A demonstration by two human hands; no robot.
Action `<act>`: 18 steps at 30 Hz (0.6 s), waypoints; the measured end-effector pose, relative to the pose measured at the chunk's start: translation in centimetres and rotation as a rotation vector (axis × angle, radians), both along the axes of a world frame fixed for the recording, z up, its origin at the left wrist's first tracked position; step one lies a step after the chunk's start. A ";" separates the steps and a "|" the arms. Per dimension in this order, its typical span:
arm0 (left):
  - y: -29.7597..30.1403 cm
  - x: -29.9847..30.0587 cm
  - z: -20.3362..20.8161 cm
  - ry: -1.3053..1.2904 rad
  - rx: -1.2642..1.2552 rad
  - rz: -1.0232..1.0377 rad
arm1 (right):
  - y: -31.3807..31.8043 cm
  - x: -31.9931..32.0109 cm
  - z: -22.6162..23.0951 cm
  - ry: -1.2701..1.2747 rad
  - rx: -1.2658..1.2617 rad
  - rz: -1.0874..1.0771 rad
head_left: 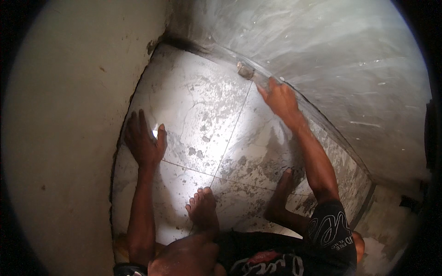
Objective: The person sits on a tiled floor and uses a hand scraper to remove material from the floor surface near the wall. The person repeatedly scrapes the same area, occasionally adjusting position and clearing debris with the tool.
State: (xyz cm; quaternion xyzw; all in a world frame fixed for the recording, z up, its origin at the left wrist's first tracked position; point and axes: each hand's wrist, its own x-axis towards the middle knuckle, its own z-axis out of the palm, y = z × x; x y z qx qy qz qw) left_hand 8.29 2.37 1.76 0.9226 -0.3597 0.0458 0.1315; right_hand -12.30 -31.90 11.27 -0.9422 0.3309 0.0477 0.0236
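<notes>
My left hand (146, 141) lies palm down on the pale floor tile at the left, fingers stretched out and thumb apart. It holds nothing. Farther off, at the foot of the right-hand wall, my right hand (282, 102) is closed on what looks like the handle of a small tool (245, 71). The tool has a blunt grey-brown end lying low beside the wall, at the far edge of the tiles. Its exact kind is hard to make out, and my fingers partly hide the handle. Grey crumbs and smears of mortar (199, 152) lie on the tile (177, 99) between my hands.
A plain wall (78, 119) rises close on my left, and a grey plastered wall (336, 69) runs along the right. Dark gaps edge the tiles. My bare feet (203, 207) rest on the floor. A dark object (410, 202) shows at the far right.
</notes>
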 end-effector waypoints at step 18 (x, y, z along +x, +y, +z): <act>-0.1 0.1 -0.3 0.005 -0.047 -0.046 | 3.6 3.5 -1.9 -0.326 -0.360 0.512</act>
